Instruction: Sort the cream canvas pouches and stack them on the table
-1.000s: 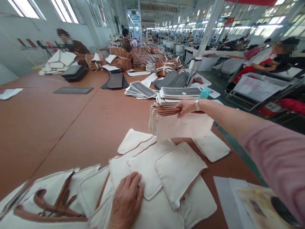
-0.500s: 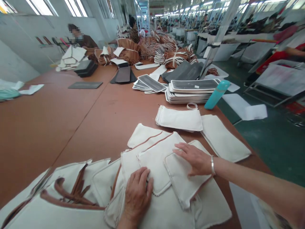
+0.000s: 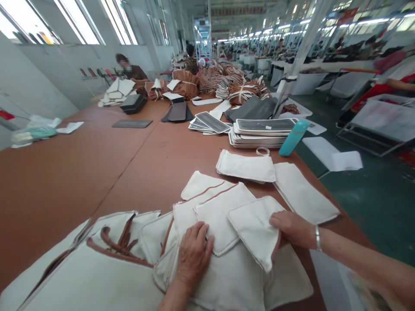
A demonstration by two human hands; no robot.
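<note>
Pouches: cream woven cloth, matt, slightly coarse, brown piping at edges. Bench: smooth matt reddish-brown board. Bottle: teal, smooth, faint sheen; bracelet: shiny metal; straps: brown, leather-like.

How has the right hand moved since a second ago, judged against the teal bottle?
Yes: the right hand has come back from beside the teal bottle to the nearest cream pouch.

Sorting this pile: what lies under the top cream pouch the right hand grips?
Under the cream fabric pouch in the right hand lie more overlapping cream pouches. The brown table beneath is covered.
</note>
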